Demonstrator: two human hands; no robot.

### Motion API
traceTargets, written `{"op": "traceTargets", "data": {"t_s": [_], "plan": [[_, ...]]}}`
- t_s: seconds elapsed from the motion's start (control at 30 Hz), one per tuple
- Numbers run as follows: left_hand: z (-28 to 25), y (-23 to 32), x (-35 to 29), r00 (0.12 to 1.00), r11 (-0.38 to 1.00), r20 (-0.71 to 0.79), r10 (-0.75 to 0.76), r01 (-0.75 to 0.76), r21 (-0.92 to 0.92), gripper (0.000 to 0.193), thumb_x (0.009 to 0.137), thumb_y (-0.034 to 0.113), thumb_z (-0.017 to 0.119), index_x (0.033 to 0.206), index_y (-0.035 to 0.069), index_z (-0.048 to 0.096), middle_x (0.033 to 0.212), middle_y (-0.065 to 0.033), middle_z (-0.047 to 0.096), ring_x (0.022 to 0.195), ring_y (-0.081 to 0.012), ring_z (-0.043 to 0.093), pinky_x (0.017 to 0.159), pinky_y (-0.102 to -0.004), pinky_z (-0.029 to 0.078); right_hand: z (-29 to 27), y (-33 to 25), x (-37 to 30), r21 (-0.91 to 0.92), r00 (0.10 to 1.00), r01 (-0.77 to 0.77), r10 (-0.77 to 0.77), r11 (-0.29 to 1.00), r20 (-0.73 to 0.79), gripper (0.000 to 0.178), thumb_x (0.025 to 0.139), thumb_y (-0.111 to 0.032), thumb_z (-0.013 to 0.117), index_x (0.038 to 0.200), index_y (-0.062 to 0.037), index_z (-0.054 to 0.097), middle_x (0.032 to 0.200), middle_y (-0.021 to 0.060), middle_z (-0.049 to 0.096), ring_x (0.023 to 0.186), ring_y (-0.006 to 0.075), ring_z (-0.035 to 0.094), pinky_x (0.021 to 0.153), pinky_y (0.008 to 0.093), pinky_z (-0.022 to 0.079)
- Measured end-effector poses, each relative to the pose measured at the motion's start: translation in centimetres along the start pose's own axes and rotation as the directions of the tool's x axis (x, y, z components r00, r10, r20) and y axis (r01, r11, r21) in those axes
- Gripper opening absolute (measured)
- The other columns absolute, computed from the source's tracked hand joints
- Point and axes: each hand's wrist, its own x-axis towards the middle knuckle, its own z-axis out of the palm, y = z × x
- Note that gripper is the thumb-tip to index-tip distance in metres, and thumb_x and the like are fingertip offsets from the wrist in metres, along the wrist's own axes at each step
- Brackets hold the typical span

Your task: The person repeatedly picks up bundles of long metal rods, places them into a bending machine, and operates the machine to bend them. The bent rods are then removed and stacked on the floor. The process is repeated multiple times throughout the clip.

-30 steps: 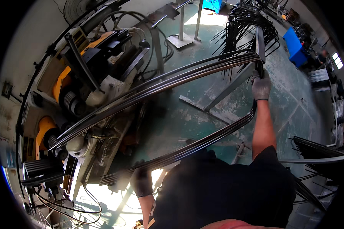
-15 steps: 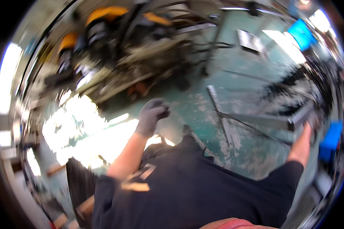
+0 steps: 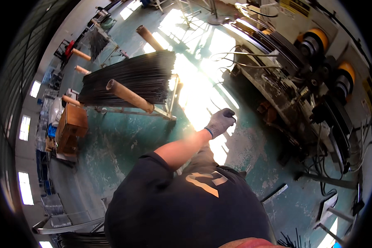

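Observation:
My left hand (image 3: 221,122), in a grey glove with darker fingertips, hangs in front of my body over the sunlit floor. Its fingers are curled in, and nothing sticks out of them. Beyond it to the left, a rack (image 3: 168,115) with brown upright tubes bears a thick bundle of dark thin rods (image 3: 128,76). The hand is apart from the rack and the rods. My right hand is out of the picture.
A long machine (image 3: 273,89) with orange-and-black cylinders (image 3: 314,41) and cables runs along the right. At left stands a brown box (image 3: 72,126). Metal pieces (image 3: 275,193) lie at lower right, and a metal frame (image 3: 70,226) is at lower left.
My view has swung round to the left: the machine moved from upper left to the right, and the rod rack came into sight. My right hand, earlier at a metal frame, has left the picture.

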Motion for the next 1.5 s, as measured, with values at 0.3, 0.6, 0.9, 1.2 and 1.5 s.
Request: {"op": "traceTargets", "data": {"t_s": [0.3, 0.6, 0.9, 1.2, 1.5], "plan": [[-39.9, 5.7, 4.2, 0.541, 0.773, -0.561, 0.627, -0.345, 0.532, 0.02, 0.089, 0.013, 0.066, 0.108, 0.007, 0.071, 0.101, -0.0145, 0.076, 0.094, -0.0293, 0.074, 0.086, -0.0368, 0.057, 1.1, -32.8, 2.9, 0.016, 0.985, 0.171, -0.171, 0.985, 0.008, 0.05, 0.094, -0.032, 0.069, 0.129, 0.0022, 0.067, 0.127, 0.0202, 0.071, 0.118, 0.0281, 0.068, 0.101, 0.0352, 0.05], [-65.0, 3.3, 3.5, 0.451, 0.68, -0.861, 0.236, 0.556, 0.478, 0.039, 0.09, 0.032, 0.059, 0.122, 0.014, 0.071, 0.119, -0.0195, 0.072, 0.115, -0.0375, 0.067, 0.101, -0.0448, 0.051, 8.6, -63.8, -0.3, -0.071, 0.787, 0.603, -0.577, 0.795, 0.221, 0.055, 0.09, -0.037, 0.071, 0.133, -0.0027, 0.065, 0.123, 0.0192, 0.072, 0.116, 0.0321, 0.069, 0.1, 0.0383, 0.052], [-64.0, 2.4, 5.2, 0.331, 0.792, -0.888, 0.318, 0.422, 0.441, 0.024, 0.091, 0.028, 0.064, 0.106, 0.011, 0.074, 0.103, -0.014, 0.074, 0.095, -0.0322, 0.072, 0.085, -0.0402, 0.055, 26.6, -91.1, -3.2, -0.005, 0.36, 0.92, -0.84, 0.392, 0.406, 0.072, 0.085, -0.036, 0.077, 0.144, -0.0025, 0.053, 0.142, 0.0242, 0.058, 0.134, 0.038, 0.054, 0.112, 0.0441, 0.043], [-65.4, 4.9, 7.2, 0.334, 0.88, -0.934, 0.131, 0.395, 0.265, 0.013, 0.092, 0.003, 0.063, 0.102, -0.003, 0.069, 0.087, -0.0097, 0.067, 0.081, -0.013, 0.061, 0.079, -0.029, 0.051, 43.8, -108.6, -1.6, -0.218, 0.198, 0.97, -0.874, 0.109, 0.444, 0.078, 0.079, -0.042, 0.083, 0.139, -0.0025, 0.05, 0.127, 0.0188, 0.06, 0.12, 0.0392, 0.056, 0.104, 0.0502, 0.046], [-66.3, 4.5, 7.9, 0.267, 0.849, -0.961, 0.076, 0.488, 0.203, 0.016, 0.089, 0.004, 0.066, 0.103, -0.002, 0.07, 0.095, -0.0177, 0.071, 0.086, -0.0297, 0.069, 0.08, -0.037, 0.054, 46.2, -111.6, -1.6, -0.188, 0.25, 0.968, -0.66, 0.165, 0.709, 0.05, 0.088, -0.048, 0.076, 0.11, -0.0041, 0.066, 0.11, 0.0236, 0.071, 0.108, 0.0413, 0.068, 0.096, 0.0513, 0.053]]}}
